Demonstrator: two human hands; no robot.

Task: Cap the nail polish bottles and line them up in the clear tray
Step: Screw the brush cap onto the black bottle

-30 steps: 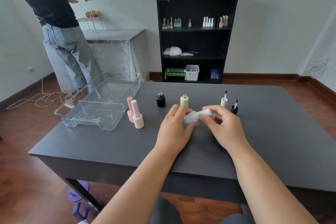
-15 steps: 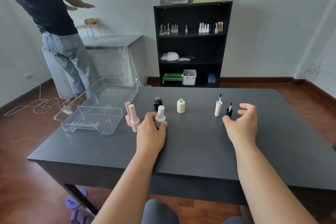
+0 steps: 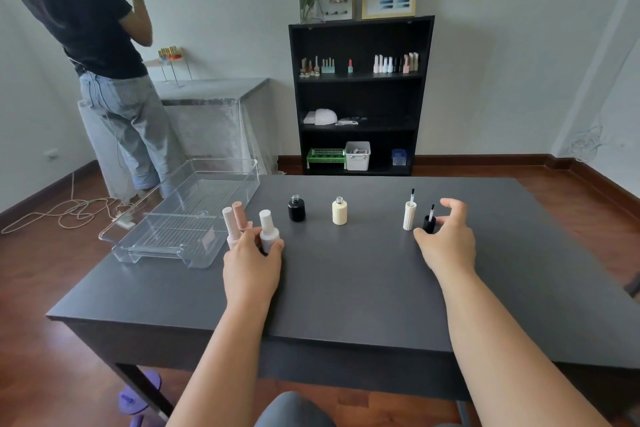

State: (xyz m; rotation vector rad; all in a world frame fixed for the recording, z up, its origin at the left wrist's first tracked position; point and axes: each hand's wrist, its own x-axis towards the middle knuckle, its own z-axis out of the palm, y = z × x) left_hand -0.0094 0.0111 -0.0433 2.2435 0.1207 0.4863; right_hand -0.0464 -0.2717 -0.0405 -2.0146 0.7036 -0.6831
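Gripping a white capped bottle [image 3: 269,231] upright on the dark table [image 3: 346,281] — left hand [image 3: 252,267]; right hand [image 3: 446,239] spread wide beside the black cap [image 3: 429,222] — wood floor [image 3: 31,281], black shelf [image 3: 360,97] behind.

Both bare arms reach up from the bottom of the frame. The left hand [image 3: 252,265], left of the middle, has its fingers curled closed. The right hand [image 3: 448,239], right of the middle, has fingers spread wide.
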